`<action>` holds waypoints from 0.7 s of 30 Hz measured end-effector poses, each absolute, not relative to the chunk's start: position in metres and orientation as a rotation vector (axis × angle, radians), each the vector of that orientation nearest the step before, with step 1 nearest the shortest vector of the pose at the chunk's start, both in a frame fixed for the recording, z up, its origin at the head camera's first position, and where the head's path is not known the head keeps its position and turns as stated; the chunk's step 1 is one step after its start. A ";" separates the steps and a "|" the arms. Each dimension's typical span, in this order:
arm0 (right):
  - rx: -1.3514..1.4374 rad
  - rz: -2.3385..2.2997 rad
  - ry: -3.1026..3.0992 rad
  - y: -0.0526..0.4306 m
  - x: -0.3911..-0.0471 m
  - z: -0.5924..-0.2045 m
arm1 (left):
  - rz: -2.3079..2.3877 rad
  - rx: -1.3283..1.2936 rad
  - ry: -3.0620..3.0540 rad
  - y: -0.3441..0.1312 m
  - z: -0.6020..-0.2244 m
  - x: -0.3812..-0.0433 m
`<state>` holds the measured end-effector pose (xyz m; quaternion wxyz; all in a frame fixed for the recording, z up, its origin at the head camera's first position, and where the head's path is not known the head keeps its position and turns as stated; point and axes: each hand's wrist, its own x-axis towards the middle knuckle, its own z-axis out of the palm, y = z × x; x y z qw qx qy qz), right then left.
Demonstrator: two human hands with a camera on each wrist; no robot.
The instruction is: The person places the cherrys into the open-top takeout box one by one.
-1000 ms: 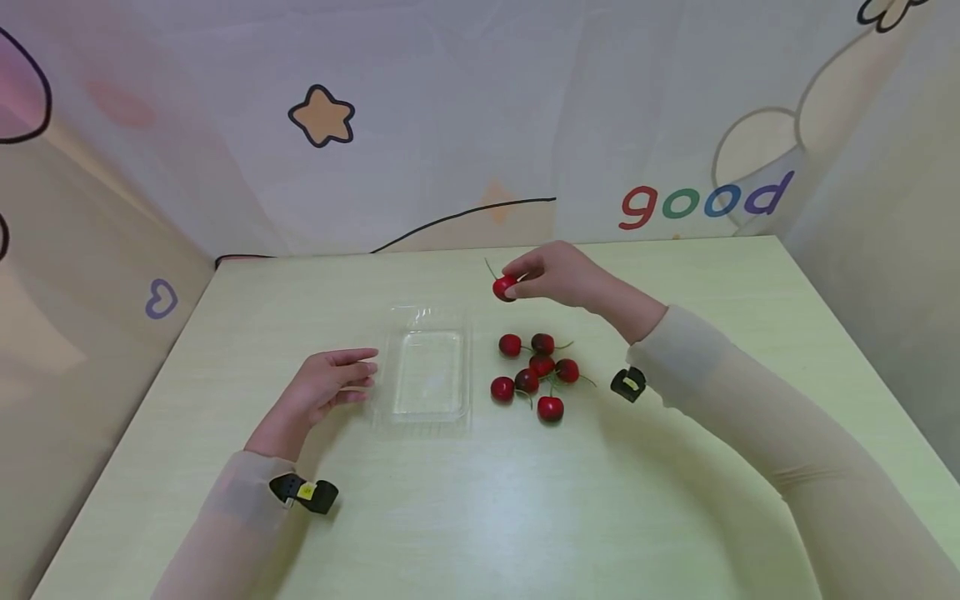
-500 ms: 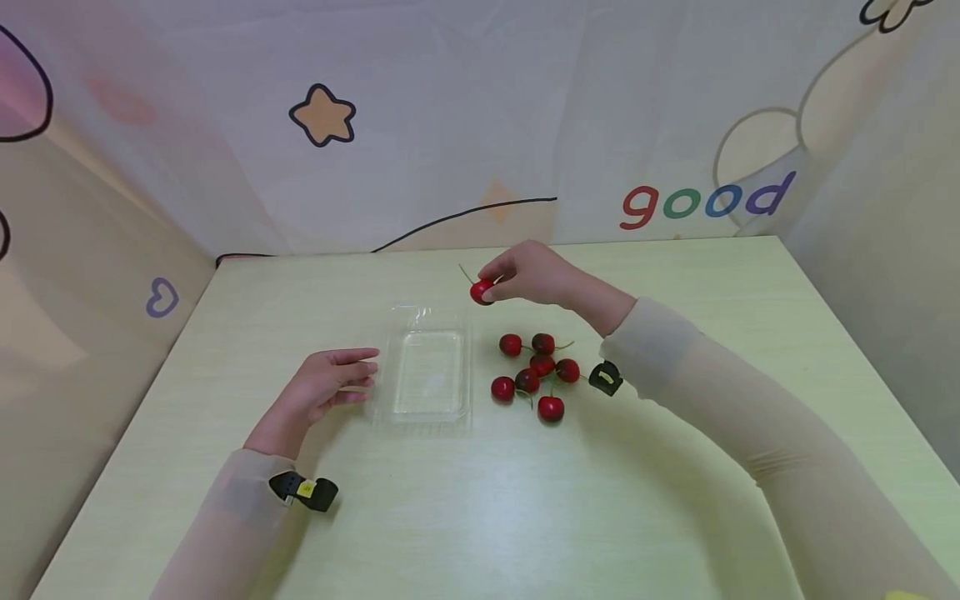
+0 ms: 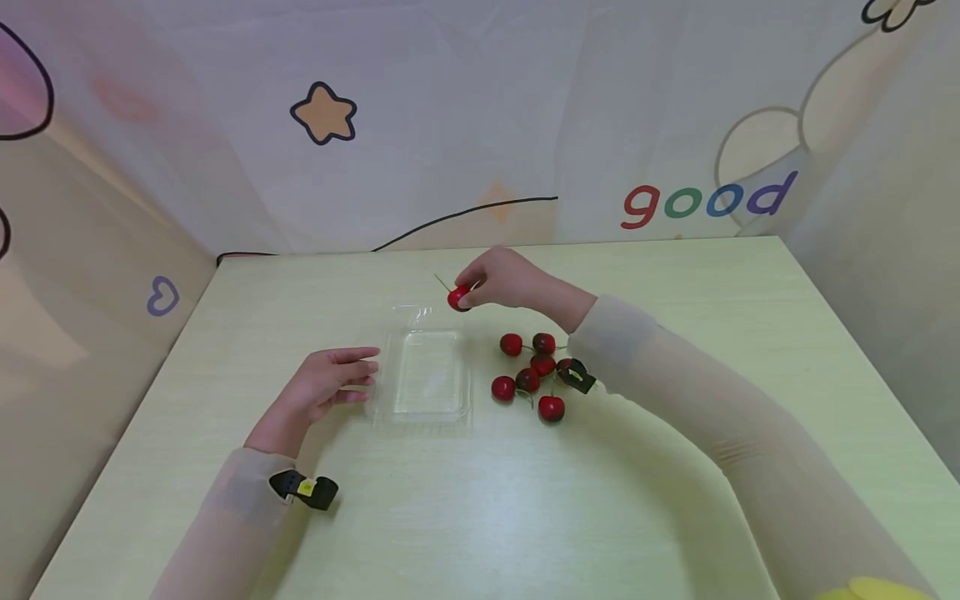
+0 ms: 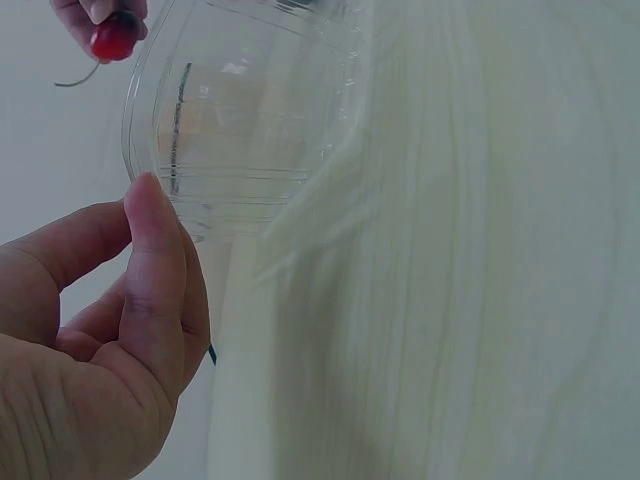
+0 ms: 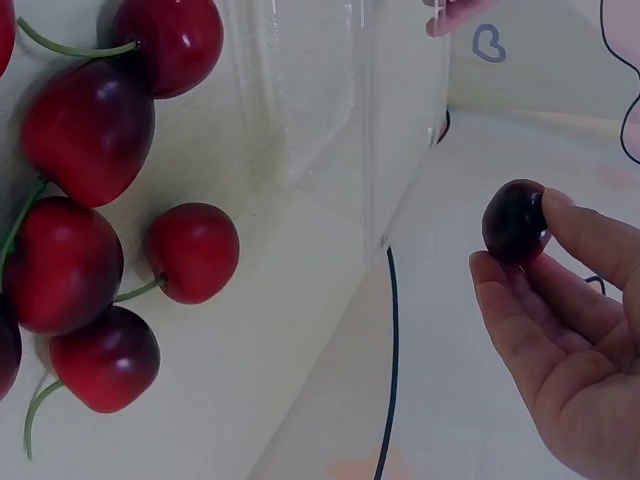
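My right hand pinches a red cherry between thumb and fingers, its green stem pointing up and left. In the head view it hangs above the table near the far right corner of a clear plastic container. The container's inside shows nothing in it. Beside the container's left edge, my left hand has its fingers loosely extended; in the left wrist view its fingertips are at the container's rim. Several loose cherries with stems lie to the right of the container, one partly hidden by the right wrist camera.
A pale wooden table carries everything. At its far edge rises a white printed backdrop, with side panels left and right. Black cameras sit on both wrists. A bit of yellow shows at the bottom right.
My right hand has moved left and slightly nearer with the cherry, from behind the loose cherries to close by the container's far right corner. My left hand has stayed put.
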<state>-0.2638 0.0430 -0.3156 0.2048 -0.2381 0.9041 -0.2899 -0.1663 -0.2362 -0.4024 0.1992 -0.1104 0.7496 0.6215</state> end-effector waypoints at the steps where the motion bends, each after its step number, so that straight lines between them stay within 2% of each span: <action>1: -0.667 -0.797 2.523 0.041 -0.265 -0.317 | 1.737 -0.309 2.098 -0.236 -0.402 -0.166; 21: -0.661 -0.687 2.520 0.010 -0.268 -0.343 | 1.715 -0.332 2.111 -0.236 -0.402 -0.168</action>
